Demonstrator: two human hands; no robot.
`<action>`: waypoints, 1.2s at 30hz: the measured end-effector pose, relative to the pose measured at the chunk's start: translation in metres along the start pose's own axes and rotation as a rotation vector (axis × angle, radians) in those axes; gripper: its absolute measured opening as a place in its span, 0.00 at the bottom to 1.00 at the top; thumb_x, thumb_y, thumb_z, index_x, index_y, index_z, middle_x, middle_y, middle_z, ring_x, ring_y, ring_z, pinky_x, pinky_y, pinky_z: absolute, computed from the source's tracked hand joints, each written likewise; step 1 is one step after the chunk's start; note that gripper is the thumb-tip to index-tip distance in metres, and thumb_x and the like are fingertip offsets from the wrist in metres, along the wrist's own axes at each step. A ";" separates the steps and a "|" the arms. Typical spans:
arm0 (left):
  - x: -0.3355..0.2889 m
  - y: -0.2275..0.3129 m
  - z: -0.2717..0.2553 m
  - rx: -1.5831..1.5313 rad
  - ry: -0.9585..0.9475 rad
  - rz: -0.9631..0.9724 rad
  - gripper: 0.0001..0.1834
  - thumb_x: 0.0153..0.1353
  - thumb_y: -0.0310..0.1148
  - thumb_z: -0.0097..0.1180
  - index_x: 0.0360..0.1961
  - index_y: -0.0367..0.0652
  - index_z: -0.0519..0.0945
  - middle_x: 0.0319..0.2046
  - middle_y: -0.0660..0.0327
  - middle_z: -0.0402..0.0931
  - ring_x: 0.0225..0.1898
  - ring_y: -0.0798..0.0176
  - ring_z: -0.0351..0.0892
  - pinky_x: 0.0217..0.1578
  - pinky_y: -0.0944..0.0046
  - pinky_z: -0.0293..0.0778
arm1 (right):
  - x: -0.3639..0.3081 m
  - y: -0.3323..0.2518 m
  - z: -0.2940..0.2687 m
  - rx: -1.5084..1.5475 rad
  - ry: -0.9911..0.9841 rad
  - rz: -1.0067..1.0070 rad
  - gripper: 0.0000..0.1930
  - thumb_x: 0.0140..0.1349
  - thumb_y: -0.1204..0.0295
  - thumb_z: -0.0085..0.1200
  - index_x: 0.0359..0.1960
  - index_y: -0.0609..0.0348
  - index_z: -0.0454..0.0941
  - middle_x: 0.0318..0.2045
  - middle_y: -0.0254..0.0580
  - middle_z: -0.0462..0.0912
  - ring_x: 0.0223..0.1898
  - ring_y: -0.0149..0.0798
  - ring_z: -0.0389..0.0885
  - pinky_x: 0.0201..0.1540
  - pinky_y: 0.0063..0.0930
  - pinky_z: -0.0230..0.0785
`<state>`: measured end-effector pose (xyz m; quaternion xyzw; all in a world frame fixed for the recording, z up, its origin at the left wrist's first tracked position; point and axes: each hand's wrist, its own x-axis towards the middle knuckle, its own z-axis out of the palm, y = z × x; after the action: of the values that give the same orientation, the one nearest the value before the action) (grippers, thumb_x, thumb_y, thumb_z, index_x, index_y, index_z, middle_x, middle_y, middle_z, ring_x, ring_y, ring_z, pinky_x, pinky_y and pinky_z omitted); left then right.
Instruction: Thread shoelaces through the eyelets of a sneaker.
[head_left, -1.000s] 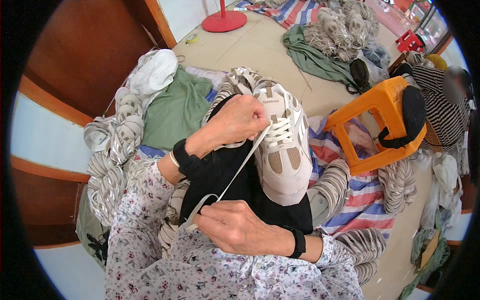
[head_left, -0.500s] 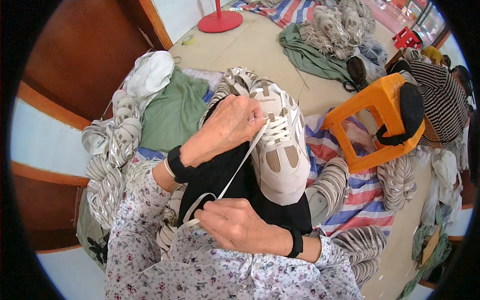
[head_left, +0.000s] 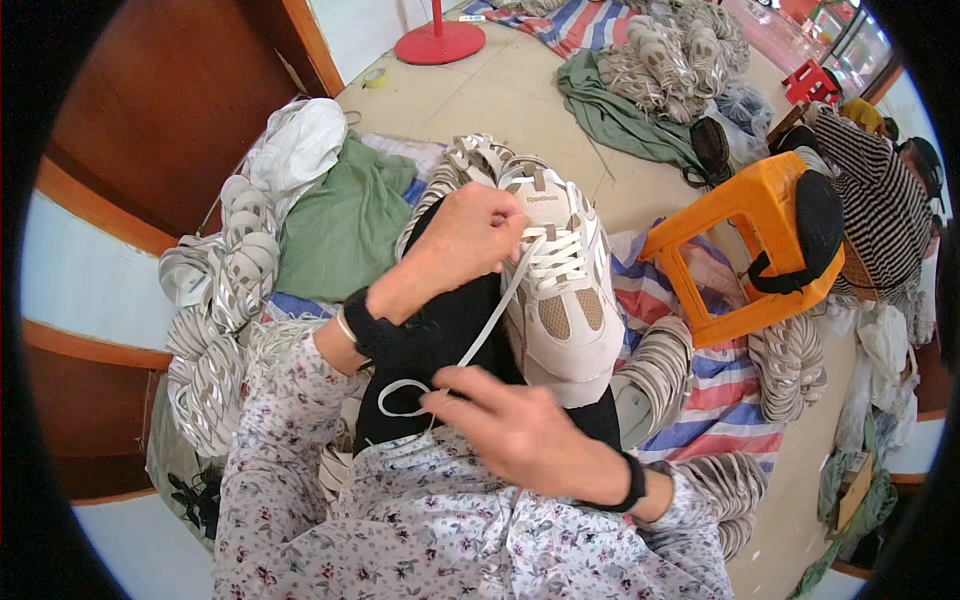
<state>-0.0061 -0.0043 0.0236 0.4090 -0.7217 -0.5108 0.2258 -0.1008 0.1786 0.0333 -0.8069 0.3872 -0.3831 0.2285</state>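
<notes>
A beige and white sneaker (head_left: 568, 330) rests on my black-clad lap, toe toward me, with white laces crossed over its tongue. At the sneaker's upper left side, my left hand (head_left: 470, 232) is closed, its fingertips pinching the shoelace near the top eyelets. From there the white shoelace (head_left: 490, 325) runs straight down to my right hand (head_left: 530, 425), which is closed on it and slightly blurred. Beyond my right fingertips the lace makes a small loop over the black cloth.
Stacked beige shoe parts (head_left: 215, 365) lie at left beside a green cloth (head_left: 335, 225). An orange stool (head_left: 690, 325) stands at right on a striped sheet (head_left: 715, 385), near more stacks (head_left: 655, 380). Farther back are a red round base (head_left: 440, 45) and a person in a striped top (head_left: 880, 200).
My right hand has moved right and slightly down, its fingers sliding along the shoelace. The lace's loop has become smaller and rounder. My left hand has barely shifted.
</notes>
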 end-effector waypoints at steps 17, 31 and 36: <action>-0.022 -0.002 -0.002 0.114 -0.044 0.077 0.06 0.53 0.25 0.62 0.33 0.36 0.81 0.25 0.69 0.77 0.21 0.77 0.68 0.23 0.73 0.67 | 0.059 0.117 -0.090 -0.390 0.113 0.056 0.06 0.50 0.86 0.56 0.31 0.68 0.77 0.31 0.49 0.79 0.32 0.51 0.79 0.35 0.36 0.73; -0.033 -0.007 0.019 0.177 0.116 0.104 0.07 0.54 0.27 0.59 0.26 0.32 0.78 0.20 0.55 0.75 0.22 0.62 0.77 0.26 0.61 0.71 | 0.063 0.109 -0.097 -0.494 -0.063 -0.016 0.15 0.47 0.87 0.50 0.39 0.67 0.71 0.32 0.55 0.74 0.39 0.60 0.75 0.41 0.46 0.70; -0.028 -0.010 0.011 0.340 0.245 0.400 0.06 0.54 0.25 0.57 0.27 0.33 0.73 0.24 0.52 0.72 0.26 0.53 0.75 0.31 0.56 0.71 | 0.045 0.118 -0.126 -0.559 0.001 0.140 0.16 0.44 0.89 0.50 0.39 0.68 0.71 0.37 0.55 0.75 0.44 0.62 0.75 0.44 0.47 0.71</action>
<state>0.0052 0.0234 0.0131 0.3492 -0.8307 -0.2744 0.3358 -0.2359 0.0628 0.0508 -0.8096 0.5327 -0.2454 0.0228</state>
